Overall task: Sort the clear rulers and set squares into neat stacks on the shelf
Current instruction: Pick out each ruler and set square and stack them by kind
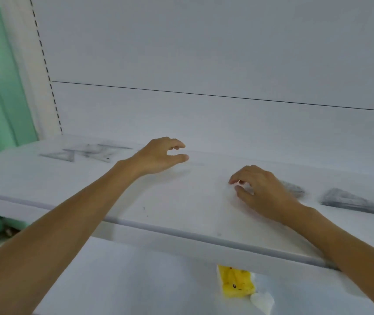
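Fingers (178,146) of the left hand (156,156) hang loosely curled on nothing, the right hand (263,189) claws at the shelf (158,205), pinching anything clear I cannot tell, loose set squares (88,152) well left, a pile (351,202) just right, so sorting looks barely half-done.

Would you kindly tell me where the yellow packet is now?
In the head view, the yellow packet lies low and right of centre, just beneath the front lip of the white shelf, with a white wrapper at its lower right.
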A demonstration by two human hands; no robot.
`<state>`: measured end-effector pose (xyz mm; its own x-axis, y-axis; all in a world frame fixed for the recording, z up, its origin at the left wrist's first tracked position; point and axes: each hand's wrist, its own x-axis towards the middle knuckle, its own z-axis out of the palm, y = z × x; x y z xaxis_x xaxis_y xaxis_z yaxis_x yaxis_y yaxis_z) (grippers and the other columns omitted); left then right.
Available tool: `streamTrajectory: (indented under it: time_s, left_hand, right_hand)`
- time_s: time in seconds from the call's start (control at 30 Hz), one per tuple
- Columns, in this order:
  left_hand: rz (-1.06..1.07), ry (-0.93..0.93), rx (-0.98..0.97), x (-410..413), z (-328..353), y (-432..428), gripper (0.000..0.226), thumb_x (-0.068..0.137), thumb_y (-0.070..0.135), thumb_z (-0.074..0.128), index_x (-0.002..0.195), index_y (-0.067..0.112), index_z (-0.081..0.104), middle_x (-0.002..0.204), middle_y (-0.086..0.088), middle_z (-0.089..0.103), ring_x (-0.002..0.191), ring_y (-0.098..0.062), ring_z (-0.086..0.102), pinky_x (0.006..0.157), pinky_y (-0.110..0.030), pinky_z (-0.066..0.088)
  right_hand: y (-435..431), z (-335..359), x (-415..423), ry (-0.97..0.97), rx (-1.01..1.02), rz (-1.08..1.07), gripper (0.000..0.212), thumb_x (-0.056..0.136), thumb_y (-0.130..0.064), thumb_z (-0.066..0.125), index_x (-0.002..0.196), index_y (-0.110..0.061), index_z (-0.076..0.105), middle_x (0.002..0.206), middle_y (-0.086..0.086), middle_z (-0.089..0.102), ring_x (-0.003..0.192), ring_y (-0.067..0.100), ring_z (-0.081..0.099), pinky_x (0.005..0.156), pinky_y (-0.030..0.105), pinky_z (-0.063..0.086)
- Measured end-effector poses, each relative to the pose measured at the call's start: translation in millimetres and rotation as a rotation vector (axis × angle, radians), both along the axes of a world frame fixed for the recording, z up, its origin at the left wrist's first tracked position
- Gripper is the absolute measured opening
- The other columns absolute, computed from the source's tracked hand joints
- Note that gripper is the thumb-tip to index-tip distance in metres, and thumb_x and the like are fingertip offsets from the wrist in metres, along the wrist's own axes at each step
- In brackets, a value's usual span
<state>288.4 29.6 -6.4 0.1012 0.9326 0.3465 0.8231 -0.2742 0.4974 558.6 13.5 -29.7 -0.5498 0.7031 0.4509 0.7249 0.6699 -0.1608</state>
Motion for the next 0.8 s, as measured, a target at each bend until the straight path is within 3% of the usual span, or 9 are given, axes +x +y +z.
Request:
streamTrajectory:
  time_s: [0.17,0.43,0.63,0.73,0.8]
  left_hand:
    - [0.131,-0.025,0.042,-119.9,-7.0,-12.9,0.031,0.084,0.036,0.063,0.113,0.025,0.062,0.115,0.007,0.06,0.102,-0.004,0.052,0.086,-0.018,0.034]
    - [0.288,0.057,-0.04,-268.4,-23.8,-24.2,0.036,0.083,0.03,0.067,0.117,0.02,0.06,0.122,0.001,0.059,0.11,-0.012,0.051,0.088,-0.019,0.031]
    - [0.251,0.131,-0.126,-314.5,-31.6,-22.5,0.042,0.083,0.039,0.063,0.122,0.024,0.055,0.128,0.003,0.054,0.118,-0.014,0.047,0.096,-0.024,0.033]
    - [0.229,0.14,-0.144,-319.4,-31.5,-14.7,0.05,0.082,0.045,0.062,0.127,0.026,0.051,0.134,0.005,0.049,0.123,-0.013,0.042,0.096,-0.023,0.029]
    - [0.229,0.15,-0.178,-319.2,-32.0,-8.8,0.052,0.082,0.048,0.06,0.128,0.027,0.049,0.135,0.005,0.047,0.124,-0.014,0.042,0.101,-0.028,0.032]
  right_hand:
    - [34.5,22.4,-99.5,-0.006,0.043,0.072,0.017,0.088,-0.019,0.057,0.103,-0.016,0.063,0.103,0.0,0.063,0.095,0.014,0.054,0.085,0.028,0.042]
    - [76.3,17.4,-246.3,0.003,-0.092,0.048,0.024,0.088,-0.025,0.057,0.109,-0.013,0.06,0.111,0.004,0.061,0.101,0.019,0.055,0.086,0.031,0.044]
    - [91.0,8.6,-319.5,-0.026,-0.202,0.029,0.033,0.087,-0.029,0.058,0.116,-0.013,0.057,0.122,0.003,0.058,0.111,0.018,0.052,0.091,0.028,0.041]
    - [88.9,6.3,-343.7,0.024,-0.3,0.07,0.047,0.083,-0.042,0.062,0.123,-0.018,0.054,0.126,-0.002,0.056,0.116,0.016,0.05,0.094,0.029,0.04]
    - [87.9,3.9,-355.6,-0.017,-0.322,0.082,0.05,0.081,-0.048,0.062,0.124,-0.022,0.054,0.127,-0.004,0.056,0.117,0.015,0.05,0.096,0.03,0.04]
